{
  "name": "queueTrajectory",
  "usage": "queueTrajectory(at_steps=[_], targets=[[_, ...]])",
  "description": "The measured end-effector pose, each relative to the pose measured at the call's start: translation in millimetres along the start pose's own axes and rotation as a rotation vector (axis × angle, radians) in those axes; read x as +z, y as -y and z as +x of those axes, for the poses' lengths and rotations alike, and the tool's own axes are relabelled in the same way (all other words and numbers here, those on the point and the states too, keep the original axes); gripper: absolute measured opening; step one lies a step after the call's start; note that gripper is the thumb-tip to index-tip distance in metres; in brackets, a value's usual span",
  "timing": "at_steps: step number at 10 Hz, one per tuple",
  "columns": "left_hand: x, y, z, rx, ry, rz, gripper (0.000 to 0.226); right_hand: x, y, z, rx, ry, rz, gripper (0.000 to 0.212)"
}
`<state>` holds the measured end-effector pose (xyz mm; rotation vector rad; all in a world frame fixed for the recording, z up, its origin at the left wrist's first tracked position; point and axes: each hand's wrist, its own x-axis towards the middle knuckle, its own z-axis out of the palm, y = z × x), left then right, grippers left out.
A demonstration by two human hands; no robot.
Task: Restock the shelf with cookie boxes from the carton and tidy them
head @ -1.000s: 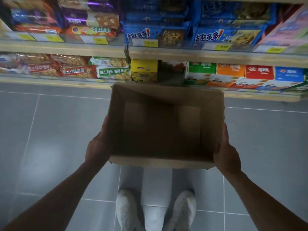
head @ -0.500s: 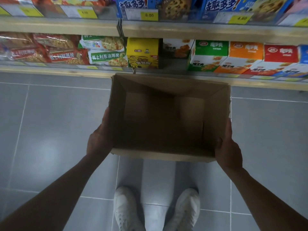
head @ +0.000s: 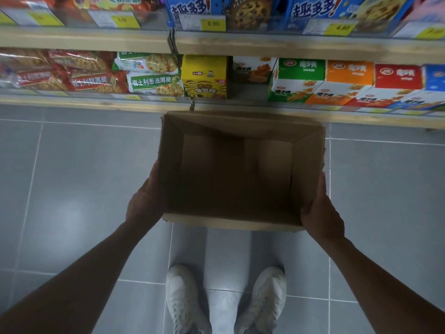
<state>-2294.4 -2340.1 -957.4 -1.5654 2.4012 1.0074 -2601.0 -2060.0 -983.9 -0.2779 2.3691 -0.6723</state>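
both hands gripped the carton from outside, held above the grey tiled floor. left hand pressed flat against the carton's wall at nine o'clock, fingers hidden behind the cardboard; right hand clasped the wall at three o'clock, thumb hooked over the near corner. the carton sat squarely between the two hands, open top facing up, its brown inside bare. at six o'clock below it stood a pair of white shoes on the tiles.

beyond the carton's far edge, at twelve o'clock, ran the lower shelf. a yellow box stood just past the carton's far left corner, a gap beside it with a cookie box set further back. toward one and two o'clock stood a row of cookie boxes: green, orange, red, then blue at the frame edge. toward ten and eleven o'clock lay red packets and green-and-white packets. farthest, the upper shelf carried blue cookie boxes behind yellow price tags.
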Motion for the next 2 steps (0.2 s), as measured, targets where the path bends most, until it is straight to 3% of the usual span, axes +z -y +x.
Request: queueTrajectory(at_steps=[2], targets=[[-58.7,-51.4,-33.8,0.032,0.021,0.151,0.062,-51.0,68.3,-39.1,-0.080,0.097,-0.595,0.073]])
